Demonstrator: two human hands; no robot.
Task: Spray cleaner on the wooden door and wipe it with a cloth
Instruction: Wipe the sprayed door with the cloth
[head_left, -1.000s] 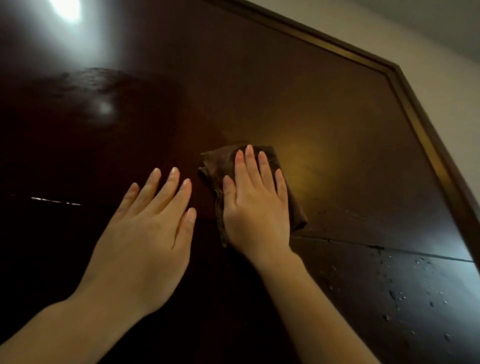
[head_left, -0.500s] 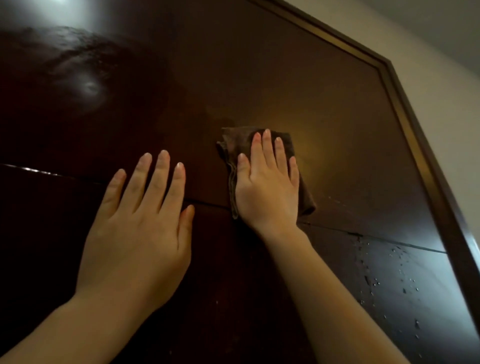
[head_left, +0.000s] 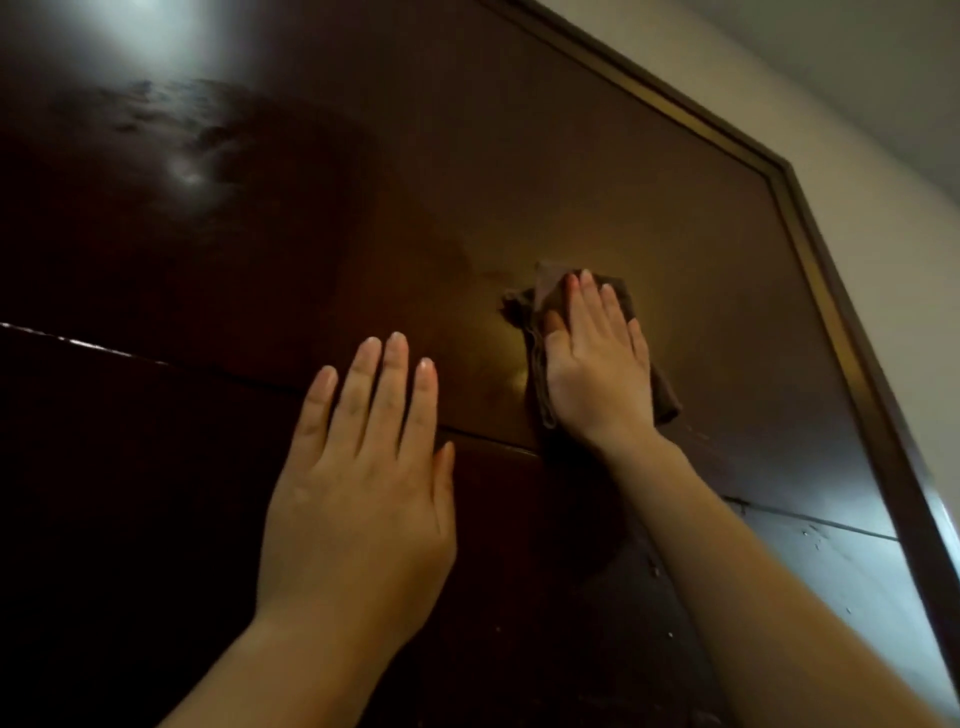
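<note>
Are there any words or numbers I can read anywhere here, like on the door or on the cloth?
None: no words, numbers or signs show anywhere.
Wooden door: only shine and small droplets near its lower right.
Cloth: plain brown under the right hand, no label showing.
Left hand: flat on the door, holding nothing.
Wall: plain.
</note>
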